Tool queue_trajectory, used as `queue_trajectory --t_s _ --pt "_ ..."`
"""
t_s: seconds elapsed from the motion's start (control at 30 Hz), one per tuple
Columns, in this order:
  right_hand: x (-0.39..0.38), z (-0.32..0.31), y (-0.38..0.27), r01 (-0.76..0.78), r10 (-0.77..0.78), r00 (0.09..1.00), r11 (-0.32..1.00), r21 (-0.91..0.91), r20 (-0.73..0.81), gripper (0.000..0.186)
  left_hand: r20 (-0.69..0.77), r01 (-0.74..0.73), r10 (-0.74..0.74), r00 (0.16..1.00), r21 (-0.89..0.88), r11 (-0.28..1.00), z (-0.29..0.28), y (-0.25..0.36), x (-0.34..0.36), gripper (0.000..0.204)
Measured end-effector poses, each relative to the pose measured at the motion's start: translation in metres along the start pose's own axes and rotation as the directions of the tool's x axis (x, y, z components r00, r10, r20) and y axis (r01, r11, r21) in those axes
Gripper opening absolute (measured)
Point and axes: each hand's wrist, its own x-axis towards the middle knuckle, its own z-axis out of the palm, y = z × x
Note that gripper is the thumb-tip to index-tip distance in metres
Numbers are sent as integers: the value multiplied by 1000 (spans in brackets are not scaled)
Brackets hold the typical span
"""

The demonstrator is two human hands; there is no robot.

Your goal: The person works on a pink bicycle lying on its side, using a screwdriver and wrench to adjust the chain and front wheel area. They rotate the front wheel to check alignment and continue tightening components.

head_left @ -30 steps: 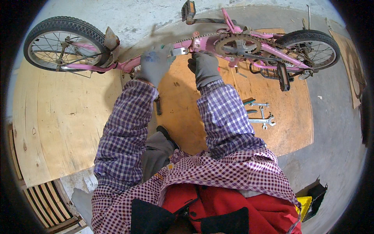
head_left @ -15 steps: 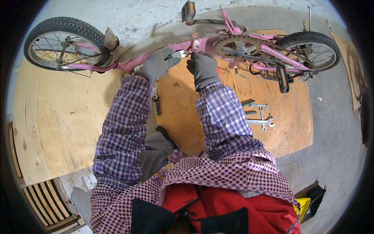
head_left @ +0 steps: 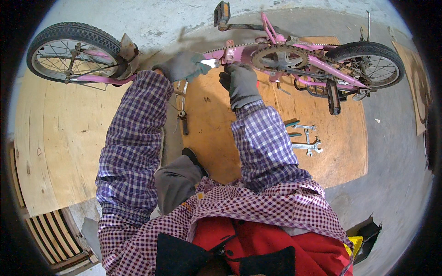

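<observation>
A pink bicycle frame (head_left: 248,51) stretches across the far side, with a front wheel (head_left: 75,51) at left and a rear wheel (head_left: 368,64) at right. My gloved left hand (head_left: 182,66) is closed on a silver wrench (head_left: 210,63), whose end meets the bracket (head_left: 229,54) mid-frame. Most of the wrench is hidden in the glove. Just right of it, my gloved right hand (head_left: 241,83) has its fingers curled at the underside of that bracket; whatever they grip is hidden. The chain (head_left: 202,54) lies along the frame to the chainring (head_left: 280,58).
Several wrenches (head_left: 309,146) and teal-handled pliers (head_left: 293,123) lie on the brown board (head_left: 340,152) at right. A handlebar with a brake lever (head_left: 183,115) shows below my left hand. Pedals (head_left: 334,97) jut from the bicycle. A pale plywood sheet (head_left: 69,142) covers the left.
My left hand has shifted slightly left, its forearm swinging outward, and the wrench has turned so less of its head shows. The right hand stays nearly in place at the bracket.
</observation>
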Motion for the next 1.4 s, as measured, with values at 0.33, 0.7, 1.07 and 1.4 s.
queue_trajectory --t_s 0.33,0.7,1.07,1.4 --pt "1 -38 -35 -15 15 1000 1000 19 -13 16 -161 58 20 987 465 883 54 49 31 48" --pt "-16 8 -9 -28 32 997 997 66 -70 7 -593 266 151 791 555 788 72 42 -39 36" --pt "-18 1 -17 -23 22 999 999 -38 -26 16 -668 153 273 692 505 850 84 13 -25 27" --pt "-22 13 -4 -38 38 999 999 6 -37 14 -840 -14 -91 535 -117 993 95 -33 -35 29"
